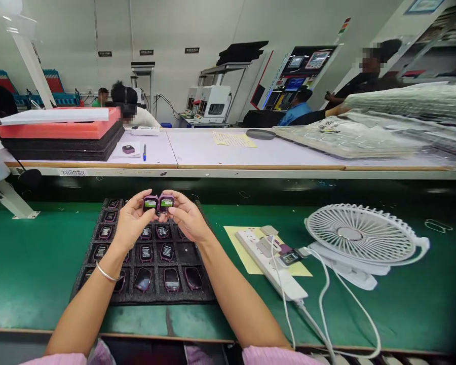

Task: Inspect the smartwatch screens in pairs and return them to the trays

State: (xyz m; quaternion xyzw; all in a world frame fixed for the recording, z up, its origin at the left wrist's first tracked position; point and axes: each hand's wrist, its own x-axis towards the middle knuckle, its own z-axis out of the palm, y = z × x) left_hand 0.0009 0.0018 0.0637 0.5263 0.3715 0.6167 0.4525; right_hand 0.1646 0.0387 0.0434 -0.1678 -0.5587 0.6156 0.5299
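Note:
Two purple-framed smartwatches are held side by side above a black foam tray [156,258]. My left hand [134,218] is closed on the left smartwatch [150,203], thumb at its lower edge. My right hand [186,215] grips the right smartwatch [166,203] between thumb and fingers. Both screens are lit with white text and a green band, too small to read. Under my hands, the tray's compartments hold several more watches, such as a lit one [146,253] and a dark one [193,278]. My forearms hide part of the tray.
A white power strip [268,266] with plugs and cables lies on yellow paper [238,243] right of the tray. Beyond it stands a white fan [349,233]. A raised shelf [197,152] behind carries red foam [57,126], a pen [144,152] and stacked plastic-wrapped sheets [365,137]. Several people are beyond.

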